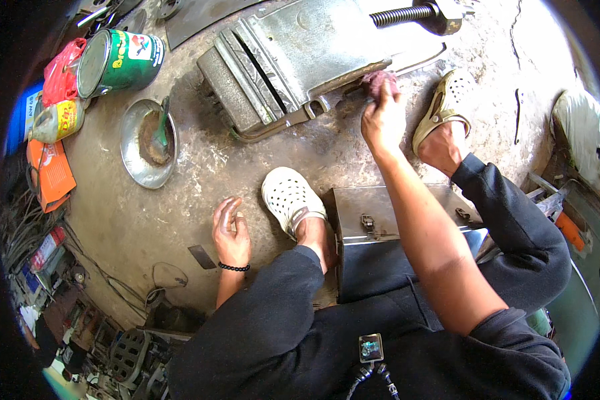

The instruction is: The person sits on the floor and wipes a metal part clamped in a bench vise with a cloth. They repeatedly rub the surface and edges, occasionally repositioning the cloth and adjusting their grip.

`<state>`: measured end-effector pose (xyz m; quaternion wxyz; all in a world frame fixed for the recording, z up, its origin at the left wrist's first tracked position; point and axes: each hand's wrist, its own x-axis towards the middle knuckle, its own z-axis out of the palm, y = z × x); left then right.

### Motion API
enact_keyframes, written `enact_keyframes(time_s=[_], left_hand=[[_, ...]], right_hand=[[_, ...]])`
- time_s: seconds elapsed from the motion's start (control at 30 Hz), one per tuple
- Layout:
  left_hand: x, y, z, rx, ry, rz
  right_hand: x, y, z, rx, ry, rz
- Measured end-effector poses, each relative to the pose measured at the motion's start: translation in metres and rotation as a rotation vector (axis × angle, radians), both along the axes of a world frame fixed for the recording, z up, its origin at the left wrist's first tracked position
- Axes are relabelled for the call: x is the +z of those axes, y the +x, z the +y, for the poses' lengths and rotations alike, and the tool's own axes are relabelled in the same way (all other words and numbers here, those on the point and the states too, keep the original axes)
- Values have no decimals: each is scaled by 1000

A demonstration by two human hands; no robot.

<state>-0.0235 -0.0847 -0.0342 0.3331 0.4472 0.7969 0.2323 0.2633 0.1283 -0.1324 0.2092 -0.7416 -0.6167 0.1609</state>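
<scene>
A large grey metal vise (pixel 340 50) lies on the stained floor in front of me, its threaded screw (pixel 400 16) pointing to the far right. My right hand (pixel 384 123) reaches out to the vise's near side, closed on a crumpled dark pink rag (pixel 380 83). The rag is at the lower edge of the vise body; whether it touches the metal is hard to tell. Beside my left leg, my left hand (pixel 232 235) is held above the floor with nothing in it. Its fingers are loosely bent and apart, with dark smudges on them.
At the left, a metal bowl (pixel 130 160) holds brown residue and a green-handled brush (pixel 161 137). A green can (pixel 130 61), yellow-labelled bottle (pixel 60 121) and orange box (pixel 50 175) stand beyond. A metal box (pixel 367 207) sits between my legs; cables (pixel 113 283) run along the left.
</scene>
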Motion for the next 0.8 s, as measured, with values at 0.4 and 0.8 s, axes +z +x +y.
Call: enact_keyframes(time_s=[0.4,0.8], left_hand=[[-1,13,9,-56,-3,-25],[4,9,4,4,14,-31]], right_hand=[[35,-37,-13,599,-533,-136],[38,-6,-54,551,-445,27]])
